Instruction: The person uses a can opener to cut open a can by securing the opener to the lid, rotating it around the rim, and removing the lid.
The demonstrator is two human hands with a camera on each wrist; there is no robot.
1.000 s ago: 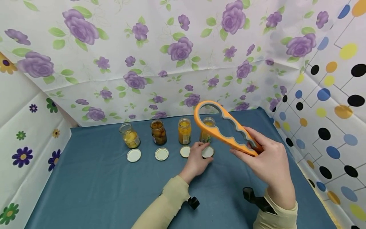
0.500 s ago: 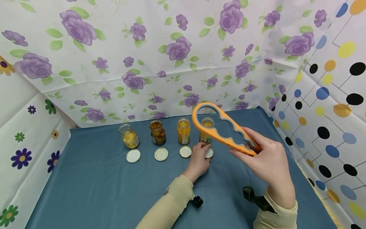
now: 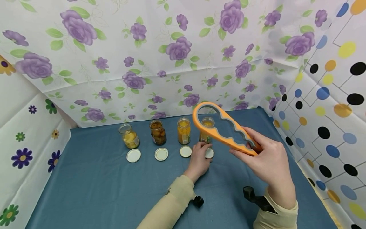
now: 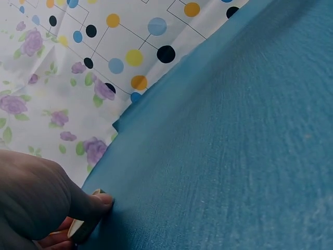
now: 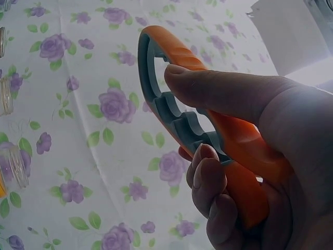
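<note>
My left hand (image 3: 198, 161) is low over the blue cloth, its thumb and fingers pinching the rim of a pale jar lid (image 3: 209, 153) that lies inner side up. In the left wrist view, the thumb sits on the edge of the lid (image 4: 85, 225), and fingers show behind it. My right hand (image 3: 271, 159) is raised and grips the handle ends of an orange jar opener (image 3: 223, 138) with a grey toothed lining. The opener's loop points left, overlapping the rightmost open jar (image 3: 204, 137) in the head view. Nothing is between its arms in the right wrist view.
Three more open glass jars stand left of that one: yellow contents (image 3: 184, 132), dark brown contents (image 3: 158, 133) and a tilted half-full one (image 3: 130, 139). Before them lie three lids (image 3: 186, 151), (image 3: 161, 154), (image 3: 133, 156). Patterned sheets wall the back and sides.
My left forearm and hand have shifted slightly right, the hand covering more of the lid's left side. The right hand and the jar opener have stayed almost still.
</note>
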